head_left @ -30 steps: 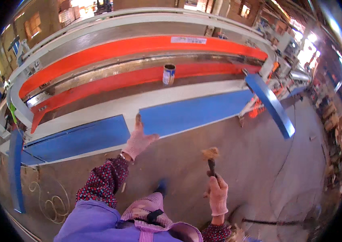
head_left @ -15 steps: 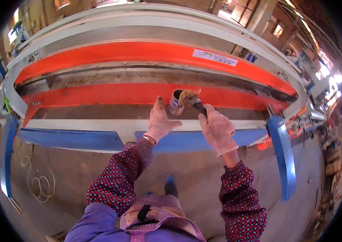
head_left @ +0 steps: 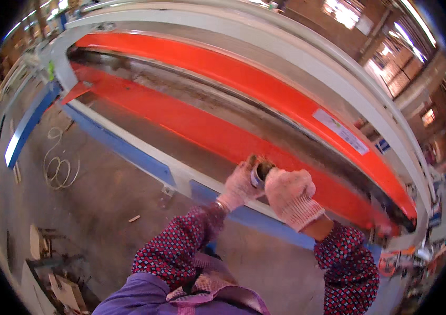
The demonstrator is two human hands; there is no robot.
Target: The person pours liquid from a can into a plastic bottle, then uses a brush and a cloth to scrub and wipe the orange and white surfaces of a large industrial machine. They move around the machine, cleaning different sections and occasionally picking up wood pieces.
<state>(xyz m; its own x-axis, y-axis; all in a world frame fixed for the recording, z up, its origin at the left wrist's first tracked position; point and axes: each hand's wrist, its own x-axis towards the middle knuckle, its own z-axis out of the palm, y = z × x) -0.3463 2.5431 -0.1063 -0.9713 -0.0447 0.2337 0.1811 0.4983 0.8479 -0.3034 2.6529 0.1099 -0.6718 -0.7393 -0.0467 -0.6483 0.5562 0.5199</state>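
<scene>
In its pale work glove, my left hand (head_left: 237, 188) is wrapped round a small round can (head_left: 256, 179) with an open top. My right hand (head_left: 292, 195), gloved too, is a fist beside the can. It grips a brush (head_left: 266, 168), whose handle is hidden by the fingers. The brush head is at the can's mouth; how deep it sits inside I cannot tell. Both hands are close together over the lower red beam (head_left: 181, 115) of a large metal frame.
Behind the red beam runs an orange-red beam (head_left: 244, 73) with a white label (head_left: 341, 131). Blue panels (head_left: 120, 144) line the frame's near side, and a blue leg (head_left: 31, 126) juts out at left. A coiled pale hose (head_left: 57, 163) and wooden pieces (head_left: 68, 291) lie on the floor.
My left hand has closed round the can, which stood beside it on the frame. My right hand has brought the brush to the can's mouth. The view has turned and shifted.
</scene>
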